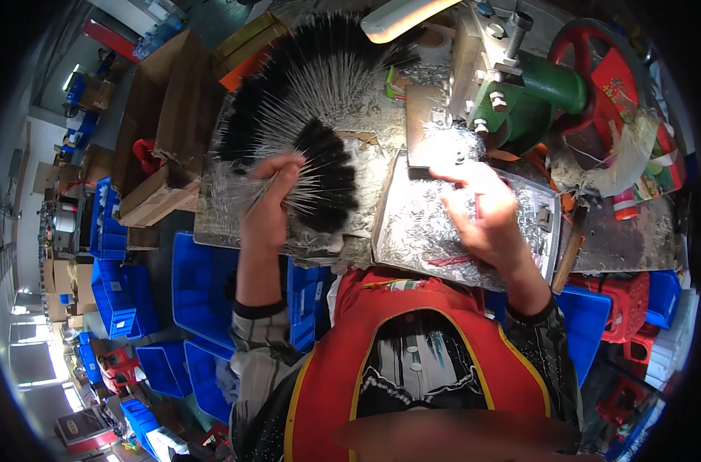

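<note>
1. Fan of thin grey wire-like stems with black brush-like tips [329,175]: clasped in left hand [270,199], above the left part of the cluttered pale worktable [372,185], black ends splayed toward the right.
2. Left grip: closed around the stems, well apart from right hand [485,212].
3. Right grip: half-curled over shallow pale tray [380,231] littered with silvery scraps [412,231], just beside the near edge of flat grey metal plate [423,127]. Strong glare there; cannot tell if grasping a stem or bare.
4. Farther off: broad heap of similar black-tipped stems [312,69], beyond the fan and left of green metal press [550,85] with red spoked handwheel [574,35].
5. Handling, as judged: hold the fan spread, black ends outward, for easy parting of single stems; avoid squeezing hard, likely to bend or tangle them.
6. Probably best: take one stem at a time, keep it straight, steady the right wrist before any fine placing.
7. Risk to watch: fingertips too near the press; keep clear of moving parts.
</note>
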`<state>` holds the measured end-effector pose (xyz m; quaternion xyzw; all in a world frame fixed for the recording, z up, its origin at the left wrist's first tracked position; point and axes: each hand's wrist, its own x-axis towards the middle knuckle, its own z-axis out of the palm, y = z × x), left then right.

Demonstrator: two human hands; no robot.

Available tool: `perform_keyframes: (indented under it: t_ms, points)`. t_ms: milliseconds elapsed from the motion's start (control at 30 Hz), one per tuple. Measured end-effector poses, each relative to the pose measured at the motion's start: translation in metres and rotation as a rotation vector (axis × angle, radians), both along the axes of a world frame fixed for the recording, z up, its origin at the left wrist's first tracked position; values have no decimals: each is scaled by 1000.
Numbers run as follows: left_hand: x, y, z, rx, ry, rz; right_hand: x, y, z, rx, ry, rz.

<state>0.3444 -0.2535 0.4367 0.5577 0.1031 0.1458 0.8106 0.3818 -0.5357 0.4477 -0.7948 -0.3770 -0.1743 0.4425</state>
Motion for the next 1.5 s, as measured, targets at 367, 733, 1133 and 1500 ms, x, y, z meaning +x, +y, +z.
perform_keyframes:
  t_ms: [367,733,1133,1500]
  points:
    - [97,-1,-9,795,87,-760,-40,-124,5,120,144,-846]
    - [91,-44,-20,-372,86,-669,19,-146,2,392,200,-717]
    - [125,-70,-76,-524,145,-651,56,-152,-26,787,296,-436]
    - [133,-74,-76,-514,189,-575,48,-149,31,677,416,-480]
